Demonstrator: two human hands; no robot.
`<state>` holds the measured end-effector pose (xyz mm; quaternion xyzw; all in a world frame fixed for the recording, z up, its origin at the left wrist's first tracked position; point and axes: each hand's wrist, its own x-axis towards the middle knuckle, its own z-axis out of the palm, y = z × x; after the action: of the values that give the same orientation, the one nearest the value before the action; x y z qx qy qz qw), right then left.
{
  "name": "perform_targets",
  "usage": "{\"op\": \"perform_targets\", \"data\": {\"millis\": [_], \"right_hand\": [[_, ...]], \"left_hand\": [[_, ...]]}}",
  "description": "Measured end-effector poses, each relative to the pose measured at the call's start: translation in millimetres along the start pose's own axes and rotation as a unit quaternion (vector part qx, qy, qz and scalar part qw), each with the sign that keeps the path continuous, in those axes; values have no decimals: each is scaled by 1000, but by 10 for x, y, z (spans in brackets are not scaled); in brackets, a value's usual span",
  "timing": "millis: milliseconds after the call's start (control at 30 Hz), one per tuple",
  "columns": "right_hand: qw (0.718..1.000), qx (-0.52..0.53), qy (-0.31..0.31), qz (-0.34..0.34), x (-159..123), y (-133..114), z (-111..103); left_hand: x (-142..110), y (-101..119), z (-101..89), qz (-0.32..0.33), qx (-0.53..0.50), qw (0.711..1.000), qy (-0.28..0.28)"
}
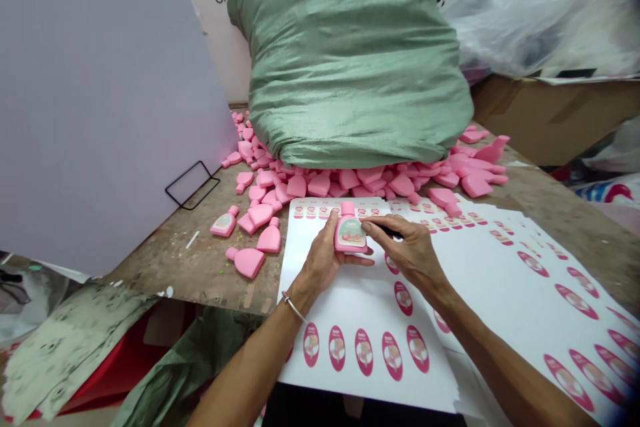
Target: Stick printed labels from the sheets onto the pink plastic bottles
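Observation:
My left hand (323,250) holds a small pink bottle (347,208) upright, with a green picture label (352,233) on its front. The fingers and thumb of my right hand (407,247) are closed on a slim dark tool (393,232), whose kind I cannot make out. Its thumb and fingertips meet the right edge of the label. Below both hands lie white sheets (345,293) printed with rows of pink oval stickers (364,350). To the left, another labelled pink bottle (225,221) lies on the table, near several plain pink bottles (249,262).
A large green sack (350,60) stands at the back of the wooden table (200,267), with many pink bottles heaped around its base. A pale panel (105,93) and a black wire stand (193,185) are at left. A cardboard box (565,117) sits at right.

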<state>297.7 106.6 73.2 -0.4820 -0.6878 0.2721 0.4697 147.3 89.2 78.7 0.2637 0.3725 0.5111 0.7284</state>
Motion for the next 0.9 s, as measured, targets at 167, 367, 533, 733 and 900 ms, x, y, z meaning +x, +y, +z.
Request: {"op": "perform_targets", "data": {"millis": [167,367,533,733,900], "right_hand": [[1000,-14,2,-4,-3,0,1],[993,-100,9,-53,14,38,-14],[990,-138,16,-19,46,66,-22],[992,1,-86,97,244,331,-1],[985,-119,-84,95,684,451,327]], "left_hand": [[-1,-12,-16,12,8,999,-38],[-37,-17,-78,47,59,994,-82],[-127,-23,-22,33,62,993,-94],[-433,68,-216,7,139,985,-106],[-589,378,-905,185,451,846,215]]}}
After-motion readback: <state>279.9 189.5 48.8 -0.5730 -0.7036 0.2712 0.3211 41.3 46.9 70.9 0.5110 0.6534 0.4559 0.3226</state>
